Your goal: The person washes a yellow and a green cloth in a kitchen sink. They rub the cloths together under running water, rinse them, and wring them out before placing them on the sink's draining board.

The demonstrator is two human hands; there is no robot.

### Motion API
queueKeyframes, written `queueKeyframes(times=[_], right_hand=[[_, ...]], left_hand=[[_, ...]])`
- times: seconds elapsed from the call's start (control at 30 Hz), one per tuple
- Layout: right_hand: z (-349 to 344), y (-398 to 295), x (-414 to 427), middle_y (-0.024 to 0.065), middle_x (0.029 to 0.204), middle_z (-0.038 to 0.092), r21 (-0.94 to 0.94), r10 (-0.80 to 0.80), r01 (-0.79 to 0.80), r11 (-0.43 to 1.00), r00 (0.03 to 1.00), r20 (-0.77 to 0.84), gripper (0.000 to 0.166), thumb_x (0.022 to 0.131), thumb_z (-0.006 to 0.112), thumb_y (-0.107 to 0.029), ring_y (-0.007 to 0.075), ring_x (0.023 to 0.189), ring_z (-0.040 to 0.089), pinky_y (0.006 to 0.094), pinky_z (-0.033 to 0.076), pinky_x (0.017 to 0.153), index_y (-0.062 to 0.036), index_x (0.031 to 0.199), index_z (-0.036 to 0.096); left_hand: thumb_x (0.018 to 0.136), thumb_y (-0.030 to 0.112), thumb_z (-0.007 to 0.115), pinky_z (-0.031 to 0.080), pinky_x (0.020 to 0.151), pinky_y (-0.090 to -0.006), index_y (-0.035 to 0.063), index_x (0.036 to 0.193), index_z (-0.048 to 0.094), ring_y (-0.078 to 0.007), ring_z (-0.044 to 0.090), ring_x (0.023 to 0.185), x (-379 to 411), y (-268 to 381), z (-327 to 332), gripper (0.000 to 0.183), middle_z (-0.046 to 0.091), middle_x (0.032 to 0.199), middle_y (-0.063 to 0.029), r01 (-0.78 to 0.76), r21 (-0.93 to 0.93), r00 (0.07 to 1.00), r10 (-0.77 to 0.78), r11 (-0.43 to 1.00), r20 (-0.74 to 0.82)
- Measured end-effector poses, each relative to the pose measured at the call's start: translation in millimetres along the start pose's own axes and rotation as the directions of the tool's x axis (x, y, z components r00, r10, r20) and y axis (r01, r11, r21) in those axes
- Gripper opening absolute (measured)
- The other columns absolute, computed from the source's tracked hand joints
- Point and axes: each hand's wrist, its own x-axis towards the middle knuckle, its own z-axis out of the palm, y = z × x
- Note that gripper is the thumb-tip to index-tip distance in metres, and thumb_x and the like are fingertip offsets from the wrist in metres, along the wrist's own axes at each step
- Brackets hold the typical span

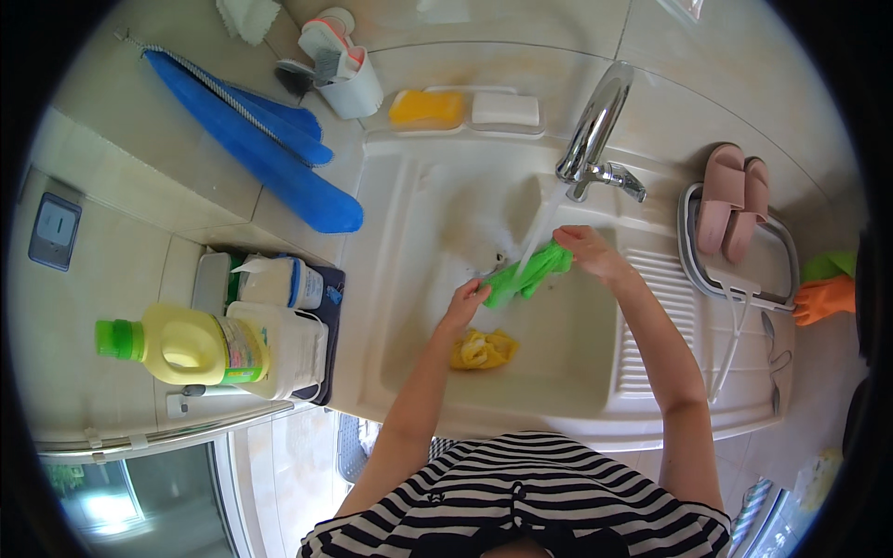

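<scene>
A green cloth [531,276] is stretched between my two hands above the basin of a white laundry sink [558,376]. My left hand [466,304] grips its lower left end, and my right hand [584,250] pinches the upper right end. Water runs from the chrome faucet [593,125] onto the middle of the cloth. A crumpled yellow cloth [484,350] lies on the basin floor, close to my left forearm. The drain [498,259] shows just behind the green cloth, with whitish suds or splash around it.
The ribbed washboard [656,324] borders the basin on the right. Beyond it, pink slippers [722,202] rest in a collapsible tub [788,265]. Two soap bars sit in a soap dish [506,127] along the back. A yellow detergent bottle [185,343] and blue cloths [258,153] are at the left.
</scene>
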Motion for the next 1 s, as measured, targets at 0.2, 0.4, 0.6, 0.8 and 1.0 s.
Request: queueKeyframes(times=[0.2,0.4,0.6,0.8,1.0], right_hand=[[-9.1,6.3,-2.2,-0.0019,0.074,0.056,0.101,-0.091,0.097,0.990,0.994,-0.055,0.029,0.088,0.051,-0.028,0.0075,0.065,0.048,0.0260,0.042,0.061,-0.0004,0.088,0.060],[31.0,11.0,10.3,0.0045,0.074,0.061,0.064,-0.029,0.030,0.997,0.999,-0.015,0.025,0.083,0.054,-0.021,0.0096,0.065,0.052,0.0275,0.045,0.061,0.0017,0.088,0.062],[55.0,9.5,23.4,0.0101,0.074,0.062,-0.230,-0.082,0.068,0.971,0.995,-0.053,0.022,0.077,0.059,-0.020,0.0129,0.067,0.056,0.0279,0.046,0.065,-0.0016,0.088,0.064],[94.1,24.5,28.4,0.0097,0.082,0.063,0.211,-0.211,0.230,0.950,0.972,-0.107,0.024,0.077,0.061,-0.019,0.0179,0.080,0.060,0.0306,0.047,0.070,-0.0031,0.095,0.062],[88.1,65.9,7.7,0.0127,0.101,0.055,0.676,0.459,-0.281,0.681,0.883,-0.095,0.048,0.082,0.058,-0.035,0.0250,0.090,0.057,0.0369,0.048,0.077,-0.0034,0.117,0.045]], left_hand=[[0.086,0.025,0.053,0.034,0.089,-0.0291,0.0029,0.112,0.047,-0.0133,0.046,0.102,18.6,44.0,56.4,0.035,0.054,0.105,-0.0034,-0.059,-0.511,0.995,0.011,0.858,-0.096],[0.075,0.011,0.059,0.035,0.091,-0.0302,0.0027,0.118,0.042,-0.0146,0.044,0.107,9.7,85.7,81.8,0.046,0.053,0.107,-0.0055,-0.041,0.014,0.999,0.041,0.999,0.007],[0.070,0.004,0.063,0.039,0.086,-0.0287,0.0044,0.123,0.030,-0.0164,0.046,0.103,15.8,88.7,63.5,0.062,0.046,0.112,-0.0063,0.121,-0.027,0.992,-0.120,0.992,0.049],[0.072,0.000,0.060,0.041,0.078,-0.0244,0.0038,0.106,0.045,-0.0143,0.050,0.090,25.3,66.1,82.8,0.037,0.049,0.091,-0.0027,-0.422,0.021,0.857,0.407,0.906,-0.316],[0.069,-0.008,0.057,0.040,0.076,-0.0257,0.0071,0.106,0.045,-0.0135,0.050,0.088,-1.7,107.2,87.7,0.041,0.050,0.093,-0.0021,-0.241,-0.285,0.917,0.122,0.928,-0.380]])
